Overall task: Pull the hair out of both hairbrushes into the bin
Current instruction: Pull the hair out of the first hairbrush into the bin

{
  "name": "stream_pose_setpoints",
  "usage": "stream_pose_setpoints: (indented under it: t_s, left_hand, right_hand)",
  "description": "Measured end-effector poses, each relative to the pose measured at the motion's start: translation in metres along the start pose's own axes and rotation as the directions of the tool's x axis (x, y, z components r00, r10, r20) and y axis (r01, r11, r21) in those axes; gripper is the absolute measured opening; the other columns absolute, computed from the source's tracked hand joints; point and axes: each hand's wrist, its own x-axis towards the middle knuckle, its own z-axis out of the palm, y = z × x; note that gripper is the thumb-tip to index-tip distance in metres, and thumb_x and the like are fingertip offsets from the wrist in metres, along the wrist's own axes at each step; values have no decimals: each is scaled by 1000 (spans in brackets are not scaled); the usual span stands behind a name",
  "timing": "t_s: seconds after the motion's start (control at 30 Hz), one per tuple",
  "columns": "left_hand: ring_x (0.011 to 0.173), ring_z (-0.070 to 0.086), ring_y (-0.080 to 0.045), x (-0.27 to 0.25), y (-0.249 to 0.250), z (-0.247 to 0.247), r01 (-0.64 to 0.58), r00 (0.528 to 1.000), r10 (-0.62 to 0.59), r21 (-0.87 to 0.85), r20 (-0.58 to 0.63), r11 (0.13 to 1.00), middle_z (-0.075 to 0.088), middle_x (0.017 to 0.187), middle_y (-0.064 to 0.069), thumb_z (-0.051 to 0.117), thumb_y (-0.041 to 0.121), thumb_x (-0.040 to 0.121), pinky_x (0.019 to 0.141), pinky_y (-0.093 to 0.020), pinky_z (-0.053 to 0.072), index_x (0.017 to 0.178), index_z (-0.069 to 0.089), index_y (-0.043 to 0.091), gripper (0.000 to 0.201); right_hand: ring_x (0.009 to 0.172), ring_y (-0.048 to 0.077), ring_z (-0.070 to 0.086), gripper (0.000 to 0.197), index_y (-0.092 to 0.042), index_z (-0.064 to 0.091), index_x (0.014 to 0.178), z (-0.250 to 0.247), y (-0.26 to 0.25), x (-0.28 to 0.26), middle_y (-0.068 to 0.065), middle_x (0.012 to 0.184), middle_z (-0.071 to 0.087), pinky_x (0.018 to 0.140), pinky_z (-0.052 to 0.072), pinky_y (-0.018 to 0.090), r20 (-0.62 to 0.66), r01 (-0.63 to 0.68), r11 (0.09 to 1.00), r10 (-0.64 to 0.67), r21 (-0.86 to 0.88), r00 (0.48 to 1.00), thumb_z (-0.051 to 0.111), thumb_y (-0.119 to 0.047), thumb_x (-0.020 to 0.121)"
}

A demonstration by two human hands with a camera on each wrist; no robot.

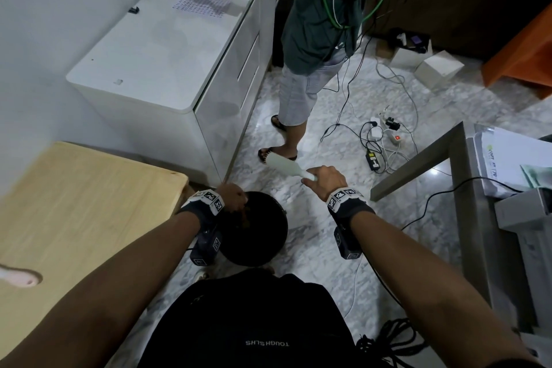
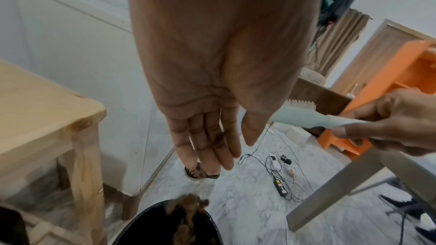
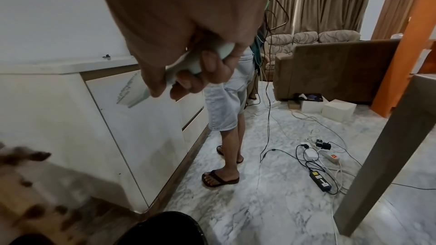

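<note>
Marble floor, pale wooden table

Black wristbands with checkered markers

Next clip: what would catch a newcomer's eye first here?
The brown hair clump falling from the open left hand into the black bin on the floor. Then the pale green brush gripped by its handle in the right hand, beside the bin.

Left hand is held out flat, fingers straight and loose; right hand is kept curled tight, both arms stretched forward.
</note>
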Motion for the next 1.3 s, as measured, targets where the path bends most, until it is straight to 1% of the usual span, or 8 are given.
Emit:
stream_pose_setpoints:
  t_s: [0.17, 0.43, 0.6, 0.73, 0.9, 1.0, 1.1, 1.3]
  left_hand:
    - [129, 47, -29, -8, 6, 4, -22, 999, 27, 224, -20, 974, 48, 141, -14, 50, 20, 93, 105, -34, 38, 133, 50, 9, 42]
    - [128, 49, -29, -6, 5, 0, -106, 981, 138, 227, -133, 968, 53, 138, -13, 48, 17, 92, 105, -33, 37, 130, 53, 10, 39]
    - [116, 57, -30, 0, 7, -4, -125, 941, 78, -125, -328, 984, 53, 134, -11, 65, 33, 84, 95, -36, 45, 133, 44, 11, 58]
    - [122, 52, -26, -7, 29, -9, -251, 895, 2, -499, -446, 829, 40, 144, -8, 82, 33, 68, 92, -31, 45, 143, 23, 9, 99]
    - [123, 53, -27, -13, 49, -12, -370, 818, -98, -650, -566, 664, 45, 142, -13, 86, 18, 65, 87, -27, 45, 140, 28, 3, 96]
    - [115, 60, -24, -7, 50, -16, -456, 753, -130, -654, -645, 604, 56, 130, -11, 88, 21, 60, 73, -15, 49, 132, 42, 5, 87]
    - [114, 61, -24, -7, 49, -22, -494, 733, -147, -668, -664, 556, 55, 134, -11, 86, 22, 62, 74, -17, 49, 134, 41, 8, 86]
    - [114, 59, -23, -12, 52, -33, -543, 689, -223, -695, -689, 471, 56, 132, -10, 81, 9, 67, 84, -27, 48, 133, 44, 9, 76]
  right_hand:
    - [92, 32, 62, 24, -22, 71, 92, 5, 0, -4, 11, 90, 70, 74, 50, 35, 54, 16, 1000, -16, -1, 998, 59, -43, 87]
    - [86, 29, 64, 24, -20, 73, 87, 7, 0, -6, 10, 85, 71, 67, 45, 29, 59, -3, 997, -2, 75, 998, 63, -42, 84]
    - [85, 26, 65, 30, -26, 74, 100, 5, -13, 1, 8, 87, 72, 64, 40, 27, 52, 43, 988, -51, 149, 997, 66, -46, 79]
    - [88, 24, 67, 31, -27, 73, 106, 1, -30, 5, 9, 92, 73, 66, 41, 26, 36, 103, 961, -116, 255, 993, 69, -42, 80]
    - [87, 11, 58, 30, -2, 71, 111, -9, -51, 2, 9, 95, 68, 58, 36, -1, -31, 218, 886, -225, 409, 974, 71, -18, 85]
    - [76, 20, 65, 32, 1, 71, 106, -10, -63, 3, 18, 93, 73, 60, 45, 11, -27, 221, 858, -236, 464, 971, 71, -23, 86]
    - [81, 31, 68, 31, -2, 72, 102, -7, -71, 5, 21, 92, 72, 76, 53, 41, -45, 227, 835, -237, 502, 970, 71, -28, 84]
    - [72, 30, 64, 24, -6, 75, 97, -6, -79, 4, 20, 83, 72, 65, 48, 37, -104, 263, 802, -246, 536, 964, 71, -27, 84]
